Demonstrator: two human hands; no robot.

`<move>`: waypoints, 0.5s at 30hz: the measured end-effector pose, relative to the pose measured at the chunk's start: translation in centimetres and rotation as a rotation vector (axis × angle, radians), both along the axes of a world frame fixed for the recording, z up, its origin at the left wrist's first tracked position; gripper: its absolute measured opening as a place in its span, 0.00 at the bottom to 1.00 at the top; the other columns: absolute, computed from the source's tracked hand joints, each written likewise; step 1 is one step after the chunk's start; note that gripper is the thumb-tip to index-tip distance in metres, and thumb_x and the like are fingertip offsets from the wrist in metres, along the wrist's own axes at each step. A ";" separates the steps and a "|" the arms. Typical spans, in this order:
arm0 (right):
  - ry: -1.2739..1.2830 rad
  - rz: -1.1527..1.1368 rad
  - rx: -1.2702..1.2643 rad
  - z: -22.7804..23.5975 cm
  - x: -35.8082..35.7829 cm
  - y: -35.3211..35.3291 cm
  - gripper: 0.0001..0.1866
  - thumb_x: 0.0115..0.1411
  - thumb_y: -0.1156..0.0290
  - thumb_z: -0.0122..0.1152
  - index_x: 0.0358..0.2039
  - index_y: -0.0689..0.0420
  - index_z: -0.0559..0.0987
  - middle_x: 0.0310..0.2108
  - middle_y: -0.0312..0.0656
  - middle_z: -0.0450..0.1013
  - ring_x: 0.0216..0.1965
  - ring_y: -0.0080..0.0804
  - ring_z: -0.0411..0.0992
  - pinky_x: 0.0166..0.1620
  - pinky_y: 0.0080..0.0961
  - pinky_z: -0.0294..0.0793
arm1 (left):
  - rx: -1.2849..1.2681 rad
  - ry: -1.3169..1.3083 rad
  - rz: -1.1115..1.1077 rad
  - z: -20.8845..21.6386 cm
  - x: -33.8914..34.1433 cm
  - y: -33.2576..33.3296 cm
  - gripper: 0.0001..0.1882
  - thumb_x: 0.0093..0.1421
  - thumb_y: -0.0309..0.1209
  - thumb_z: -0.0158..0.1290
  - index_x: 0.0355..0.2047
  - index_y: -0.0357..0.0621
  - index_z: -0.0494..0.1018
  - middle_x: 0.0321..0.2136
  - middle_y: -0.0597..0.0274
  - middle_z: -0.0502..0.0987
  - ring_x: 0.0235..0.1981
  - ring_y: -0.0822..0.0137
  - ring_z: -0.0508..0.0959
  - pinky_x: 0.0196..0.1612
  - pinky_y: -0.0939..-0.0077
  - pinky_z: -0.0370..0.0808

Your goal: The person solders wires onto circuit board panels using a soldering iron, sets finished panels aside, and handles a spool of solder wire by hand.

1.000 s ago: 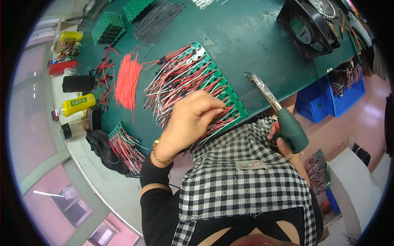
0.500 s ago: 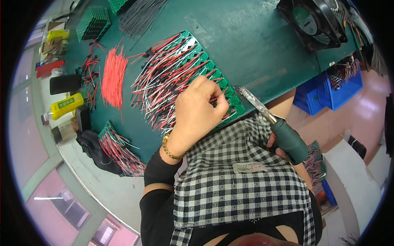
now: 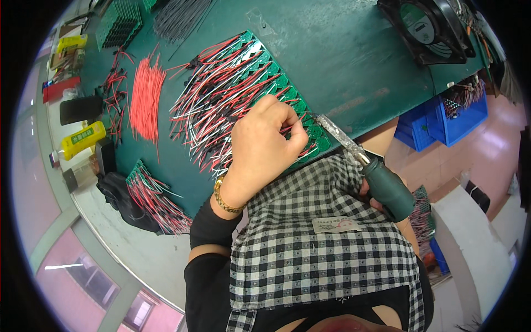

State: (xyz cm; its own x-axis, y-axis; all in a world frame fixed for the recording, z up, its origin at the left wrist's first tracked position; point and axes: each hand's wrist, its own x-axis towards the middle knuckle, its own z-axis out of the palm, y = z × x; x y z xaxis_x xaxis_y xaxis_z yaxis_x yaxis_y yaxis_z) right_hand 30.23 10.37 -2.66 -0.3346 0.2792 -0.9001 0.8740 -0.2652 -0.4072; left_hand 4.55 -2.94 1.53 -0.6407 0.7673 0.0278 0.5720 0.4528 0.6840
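Observation:
My left hand [image 3: 264, 141] bends over a row of green circuit boards [image 3: 285, 88], thumb and forefinger pinched together at the boards' edge near the front end. A red wire [image 3: 286, 129] runs into that pinch. Many red, white and black wires [image 3: 215, 105] fan out leftward from the boards. My right hand [image 3: 365, 189], mostly hidden, grips the dark green handle of a soldering iron [image 3: 387, 188]. Its crusted metal shaft points up and left, and the tip is close to the boards' right edge beside my left fingertips. Whether it touches a board, I cannot tell.
Left of the boards lie red tubing pieces [image 3: 146, 102] and loose red wires [image 3: 115, 99]. Dark tubing [image 3: 180, 19] lies behind. A black fan [image 3: 423, 27] stands far right, above blue bins [image 3: 437, 127]. A smaller wired board bundle [image 3: 155, 202] rests at the left edge.
The view has shifted slightly, so the table's things sit a little further left and up. Both hands keep nearly the same pose, the iron's tip still beside the left fingertips.

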 end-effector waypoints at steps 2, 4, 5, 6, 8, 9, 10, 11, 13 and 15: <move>0.100 -0.221 -0.252 2.5 -1.2 0.8 0.17 0.48 0.64 0.66 0.35 0.60 0.77 0.25 0.40 0.75 0.24 0.30 0.74 0.31 0.23 0.74 | 0.012 0.006 -0.008 0.0 -0.1 -0.2 0.04 0.44 0.21 0.57 0.18 0.39 0.71 0.18 0.62 0.69 0.17 0.70 0.71 0.21 0.79 0.68; 0.200 -0.445 -0.505 4.0 -1.6 1.1 0.16 0.51 0.62 0.65 0.34 0.60 0.77 0.25 0.40 0.75 0.23 0.28 0.73 0.30 0.22 0.73 | 0.017 0.016 -0.003 -0.2 0.0 -0.2 0.04 0.44 0.21 0.57 0.18 0.39 0.71 0.18 0.62 0.69 0.17 0.70 0.71 0.21 0.79 0.68; 0.321 -0.159 -0.197 4.5 -1.4 1.0 0.17 0.53 0.59 0.63 0.34 0.61 0.76 0.25 0.40 0.74 0.23 0.27 0.72 0.30 0.22 0.72 | 0.022 0.024 -0.006 -0.1 0.0 -0.2 0.04 0.44 0.22 0.57 0.18 0.39 0.71 0.18 0.62 0.69 0.17 0.70 0.71 0.21 0.79 0.69; 0.433 0.129 0.114 4.9 -1.3 0.9 0.19 0.55 0.56 0.61 0.35 0.61 0.75 0.24 0.41 0.74 0.23 0.26 0.70 0.30 0.21 0.71 | 0.023 0.024 -0.006 -0.1 0.0 -0.1 0.04 0.44 0.22 0.57 0.18 0.39 0.71 0.18 0.62 0.69 0.17 0.70 0.71 0.21 0.79 0.69; 0.581 0.018 0.117 4.8 -1.9 0.4 0.22 0.55 0.52 0.58 0.34 0.61 0.75 0.24 0.41 0.73 0.24 0.26 0.69 0.31 0.22 0.70 | 0.010 0.031 -0.015 -0.1 0.0 0.0 0.05 0.44 0.22 0.57 0.19 0.40 0.71 0.18 0.62 0.69 0.17 0.69 0.71 0.21 0.78 0.69; 0.713 -0.083 0.206 4.3 -2.1 -0.5 0.22 0.55 0.52 0.58 0.34 0.61 0.75 0.24 0.40 0.73 0.25 0.26 0.70 0.32 0.22 0.70 | 0.011 0.031 -0.014 -0.1 0.0 0.0 0.05 0.44 0.22 0.57 0.19 0.40 0.71 0.18 0.62 0.69 0.17 0.69 0.71 0.21 0.78 0.69; 0.843 -0.187 0.295 3.9 -2.2 -1.0 0.21 0.55 0.52 0.58 0.33 0.61 0.75 0.24 0.39 0.73 0.26 0.26 0.70 0.33 0.23 0.70 | -0.001 0.044 -0.013 -0.1 0.1 -0.1 0.05 0.44 0.23 0.58 0.19 0.40 0.72 0.19 0.63 0.69 0.17 0.69 0.72 0.21 0.78 0.69; 0.844 -0.187 0.296 3.8 -2.1 -1.0 0.21 0.55 0.52 0.58 0.33 0.61 0.75 0.24 0.39 0.73 0.26 0.26 0.70 0.33 0.23 0.70 | -0.013 0.056 -0.012 0.0 0.1 -0.1 0.05 0.45 0.24 0.58 0.20 0.41 0.72 0.20 0.63 0.70 0.18 0.69 0.72 0.21 0.78 0.69; 0.868 -0.075 0.291 3.5 -1.8 -0.6 0.22 0.55 0.52 0.57 0.34 0.61 0.75 0.25 0.40 0.73 0.26 0.28 0.70 0.34 0.24 0.71 | 0.011 0.081 -0.024 -0.1 0.2 -0.1 0.05 0.45 0.23 0.59 0.21 0.42 0.72 0.21 0.64 0.70 0.18 0.69 0.72 0.20 0.78 0.68; 0.849 0.107 0.309 2.9 -0.9 0.7 0.22 0.55 0.52 0.58 0.36 0.61 0.74 0.25 0.40 0.73 0.26 0.29 0.71 0.33 0.25 0.71 | 0.035 0.105 -0.035 -0.4 0.4 -0.1 0.05 0.45 0.23 0.60 0.22 0.42 0.73 0.22 0.64 0.71 0.18 0.70 0.72 0.19 0.79 0.68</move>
